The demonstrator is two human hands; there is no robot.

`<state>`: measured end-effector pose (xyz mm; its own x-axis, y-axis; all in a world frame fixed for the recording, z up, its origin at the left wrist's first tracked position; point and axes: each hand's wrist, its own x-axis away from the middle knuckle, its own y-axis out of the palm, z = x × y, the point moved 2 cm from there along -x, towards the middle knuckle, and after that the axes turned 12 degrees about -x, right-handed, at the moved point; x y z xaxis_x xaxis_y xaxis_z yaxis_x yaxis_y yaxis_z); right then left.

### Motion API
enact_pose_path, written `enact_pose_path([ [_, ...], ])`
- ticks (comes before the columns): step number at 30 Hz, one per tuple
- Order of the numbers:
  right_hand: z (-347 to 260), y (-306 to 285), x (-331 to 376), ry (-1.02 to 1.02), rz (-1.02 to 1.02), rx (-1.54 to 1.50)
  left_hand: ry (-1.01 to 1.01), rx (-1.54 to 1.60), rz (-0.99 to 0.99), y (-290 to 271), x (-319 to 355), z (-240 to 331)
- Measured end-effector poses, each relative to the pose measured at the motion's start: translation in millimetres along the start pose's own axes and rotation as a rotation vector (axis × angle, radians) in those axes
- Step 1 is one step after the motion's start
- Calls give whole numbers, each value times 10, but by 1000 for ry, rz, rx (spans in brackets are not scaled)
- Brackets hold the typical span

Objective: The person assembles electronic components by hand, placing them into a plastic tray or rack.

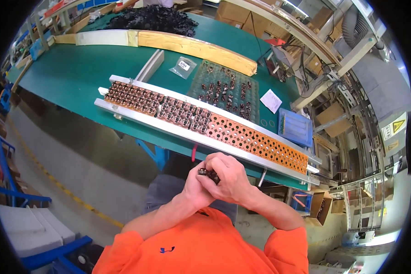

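In front of my chest, my left hand [197,188] and my right hand [229,177] are closed together. Between them are several small dark, copper-tinged parts [209,174], mostly covered by my fingers; their kind is not clear. Just beyond my hands runs a long aluminium rail frame [178,126] along the table's near edge. Orange boards with round holes [260,145] line its right half. Rows of small copper-coloured, coil-like parts [134,97] fill its left end, and further such parts [185,113] sit on the boards toward the middle.
Behind the frame, a greenish compartment tray [201,82] holds scattered small parts. Nearby are a clear plastic bag [183,67], a paper slip [271,100] and a blue bin [295,128]. A wooden bar [192,45] crosses the green table [96,61], with a black heap [150,20] beyond.
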<state>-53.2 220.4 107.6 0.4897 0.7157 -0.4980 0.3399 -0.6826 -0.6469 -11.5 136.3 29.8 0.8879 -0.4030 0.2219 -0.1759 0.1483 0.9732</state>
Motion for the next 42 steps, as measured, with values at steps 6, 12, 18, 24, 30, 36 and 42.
enact_pose_path([
  [6, -27, 59, 101, -21, 97, 1, 22, 24, -1, -114, 3, -83],
  [12, -15, 112, 143, -26, 145, 14, 94, -139, 224, -22, -23, -113],
  [18, 65, -42, 172, 376, 221, -434, 69, -228, 135, -187, -30, -36],
  [24, 236, -314, 200, 391, 111, -96, 25, -454, 102, -281, -44, 67],
  [30, 275, -348, 177, 212, -18, 31, -43, -541, 84, -307, -78, 60],
  [36, 215, -385, 89, 507, -170, -209, -47, -539, 7, -314, -68, 114],
  [42, 484, -364, 266, 658, -171, -650, -106, -416, -20, -349, -77, 99],
])
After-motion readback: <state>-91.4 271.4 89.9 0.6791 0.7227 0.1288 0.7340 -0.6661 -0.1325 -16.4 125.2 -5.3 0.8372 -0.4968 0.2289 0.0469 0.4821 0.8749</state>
